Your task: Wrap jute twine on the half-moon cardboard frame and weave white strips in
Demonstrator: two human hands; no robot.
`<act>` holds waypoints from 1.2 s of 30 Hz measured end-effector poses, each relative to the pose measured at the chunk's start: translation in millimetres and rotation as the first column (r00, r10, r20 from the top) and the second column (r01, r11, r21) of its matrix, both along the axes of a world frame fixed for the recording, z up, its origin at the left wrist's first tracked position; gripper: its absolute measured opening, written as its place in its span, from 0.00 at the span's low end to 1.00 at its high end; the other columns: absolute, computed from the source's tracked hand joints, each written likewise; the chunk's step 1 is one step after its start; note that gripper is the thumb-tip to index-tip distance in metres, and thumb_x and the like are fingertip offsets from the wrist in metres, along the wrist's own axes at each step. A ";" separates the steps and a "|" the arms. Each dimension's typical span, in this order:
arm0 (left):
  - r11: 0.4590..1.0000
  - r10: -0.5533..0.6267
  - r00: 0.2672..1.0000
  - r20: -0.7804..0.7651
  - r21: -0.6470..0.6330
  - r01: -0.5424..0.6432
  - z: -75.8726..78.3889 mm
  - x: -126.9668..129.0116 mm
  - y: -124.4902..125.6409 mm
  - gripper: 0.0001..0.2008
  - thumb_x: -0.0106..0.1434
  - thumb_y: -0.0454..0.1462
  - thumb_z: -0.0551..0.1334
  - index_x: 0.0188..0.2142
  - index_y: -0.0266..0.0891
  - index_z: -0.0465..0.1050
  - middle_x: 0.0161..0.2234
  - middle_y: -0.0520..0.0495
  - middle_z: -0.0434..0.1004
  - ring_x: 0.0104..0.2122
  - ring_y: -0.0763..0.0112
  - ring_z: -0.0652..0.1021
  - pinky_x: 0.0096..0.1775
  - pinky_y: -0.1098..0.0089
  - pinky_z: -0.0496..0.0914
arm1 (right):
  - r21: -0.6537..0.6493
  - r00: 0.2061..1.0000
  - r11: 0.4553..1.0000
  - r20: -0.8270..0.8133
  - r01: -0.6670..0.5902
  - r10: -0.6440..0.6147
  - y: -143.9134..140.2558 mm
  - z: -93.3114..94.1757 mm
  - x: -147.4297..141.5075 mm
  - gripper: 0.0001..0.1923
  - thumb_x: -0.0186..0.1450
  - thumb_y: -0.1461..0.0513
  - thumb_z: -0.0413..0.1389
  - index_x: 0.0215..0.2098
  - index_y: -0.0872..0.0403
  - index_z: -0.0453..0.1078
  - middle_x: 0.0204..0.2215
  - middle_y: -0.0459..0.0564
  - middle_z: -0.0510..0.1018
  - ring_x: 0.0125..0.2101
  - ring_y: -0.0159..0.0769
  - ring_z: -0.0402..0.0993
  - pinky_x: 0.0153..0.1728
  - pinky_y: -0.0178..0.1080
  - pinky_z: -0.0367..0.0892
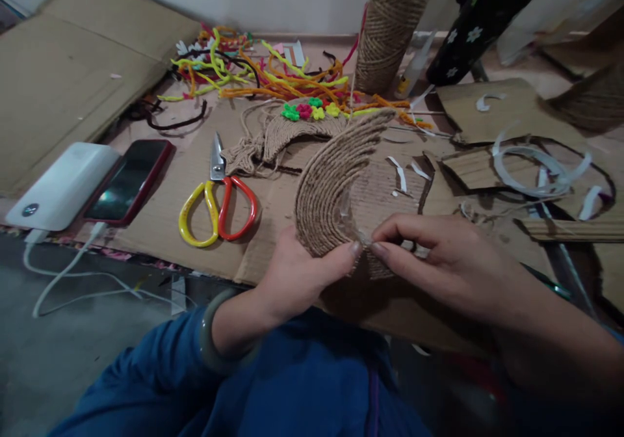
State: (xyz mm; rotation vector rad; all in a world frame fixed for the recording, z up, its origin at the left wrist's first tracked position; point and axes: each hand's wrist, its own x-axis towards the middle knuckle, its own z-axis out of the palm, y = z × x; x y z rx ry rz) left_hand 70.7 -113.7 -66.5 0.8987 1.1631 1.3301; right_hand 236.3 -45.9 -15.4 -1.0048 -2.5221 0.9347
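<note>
My left hand (297,274) grips the lower end of a curved, arch-shaped piece wrapped in jute twine (329,177), held upright over the cardboard. My right hand (439,261) pinches something thin and clear, maybe tape or a glue strand, at the arch's inner edge beside my left thumb. A green bangle sits on my left wrist. Red and yellow scissors (219,206) lie shut on the cardboard sheet (166,209) to the left.
A white power bank (63,183) and a phone (129,180) lie at left with a cable. Coloured pipe cleaners (273,76) are heaped at the back beside a tall jute spool (390,24). A jute piece with small coloured flowers (307,121), cardboard offcuts and white strips (536,164) lie around.
</note>
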 end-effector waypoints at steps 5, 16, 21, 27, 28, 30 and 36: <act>0.999 0.028 0.998 0.062 0.018 -0.029 -1.0 -0.3 -0.5 0.09 0.55 0.36 0.68 0.36 0.37 0.78 0.34 0.48 0.80 0.35 0.68 0.79 0.42 0.68 0.74 | 0.015 1.000 1.000 -0.014 0.007 -0.006 -0.5 -0.1 -1.6 0.09 0.63 0.61 0.52 0.27 0.53 0.71 0.20 0.43 0.77 0.20 0.29 0.71 0.22 0.32 0.61; 0.999 0.018 0.978 0.206 0.037 -0.026 -2.1 1.1 1.2 0.05 0.56 0.35 0.68 0.34 0.38 0.79 0.31 0.49 0.81 0.32 0.71 0.79 0.37 0.70 0.75 | 0.114 0.978 0.990 -0.199 0.083 -0.059 -11.8 -5.0 -12.6 0.09 0.65 0.64 0.51 0.29 0.54 0.71 0.22 0.44 0.77 0.23 0.28 0.72 0.24 0.31 0.63; 0.998 0.053 0.981 0.189 0.030 -0.060 -2.7 -0.2 1.3 0.06 0.54 0.35 0.69 0.34 0.39 0.79 0.31 0.51 0.80 0.31 0.72 0.78 0.36 0.72 0.74 | 0.016 0.980 0.998 -0.190 0.058 -0.054 -9.0 -5.2 -8.8 0.08 0.64 0.62 0.52 0.30 0.53 0.72 0.22 0.43 0.78 0.22 0.28 0.73 0.23 0.30 0.64; 1.000 0.022 0.965 0.261 -0.006 -0.022 -0.6 1.7 1.9 0.05 0.54 0.35 0.69 0.33 0.39 0.78 0.30 0.51 0.79 0.29 0.74 0.78 0.34 0.72 0.75 | 0.057 0.979 0.992 -0.178 0.113 -0.101 -10.8 -9.1 -11.8 0.07 0.61 0.63 0.53 0.26 0.53 0.70 0.19 0.41 0.76 0.20 0.26 0.70 0.21 0.29 0.62; 1.000 0.015 0.962 0.274 -0.007 -0.014 -0.3 2.0 2.1 0.05 0.54 0.35 0.69 0.32 0.38 0.78 0.30 0.51 0.79 0.29 0.73 0.78 0.34 0.72 0.75 | 0.070 0.976 0.990 -0.189 0.124 -0.109 -11.4 -9.3 -12.8 0.07 0.61 0.64 0.53 0.26 0.53 0.70 0.19 0.41 0.76 0.19 0.26 0.70 0.21 0.29 0.61; 1.000 0.012 0.958 0.287 -0.007 -0.011 0.3 2.3 2.7 0.04 0.54 0.35 0.69 0.31 0.37 0.78 0.29 0.51 0.79 0.29 0.73 0.78 0.34 0.71 0.74 | 0.078 0.974 0.988 -0.197 0.132 -0.114 -11.6 -9.3 -13.9 0.07 0.61 0.65 0.54 0.25 0.53 0.70 0.18 0.41 0.76 0.19 0.26 0.70 0.21 0.29 0.61; 0.998 0.057 0.947 0.318 -0.011 -0.057 1.1 1.8 6.3 0.09 0.53 0.34 0.69 0.35 0.37 0.78 0.32 0.49 0.81 0.34 0.70 0.79 0.41 0.68 0.74 | 0.034 0.982 0.998 -0.182 0.061 -0.054 -3.3 -8.0 -4.6 0.12 0.67 0.61 0.48 0.35 0.51 0.74 0.26 0.44 0.80 0.25 0.29 0.75 0.25 0.30 0.64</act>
